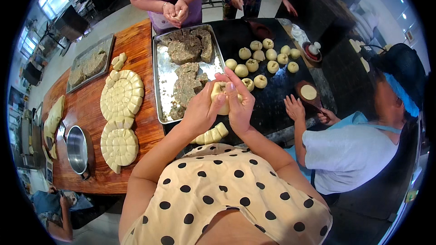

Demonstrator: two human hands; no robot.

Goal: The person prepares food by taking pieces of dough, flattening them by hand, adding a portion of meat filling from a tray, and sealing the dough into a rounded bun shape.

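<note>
Black-surfaced worktop [272, 106] spreads towards two o'clock; at ten o'clock from the hands, a rectangular silver metal tray [165, 81] holds coarse brown mixture [184, 47]. Left hand [202, 110] and right hand [240, 111] meet above, fingers clamped around a pale, round dough ball [218, 89]. Uneven thumb pressure could split its soft wall; slack fingers could drop it.

The wooden table [86, 104] looks glossy, the metal tray [163, 81] shiny, the held dough [223, 108] smooth.

Two trays [167, 75] [101, 44], two dough coils [121, 94] [119, 146]
</note>
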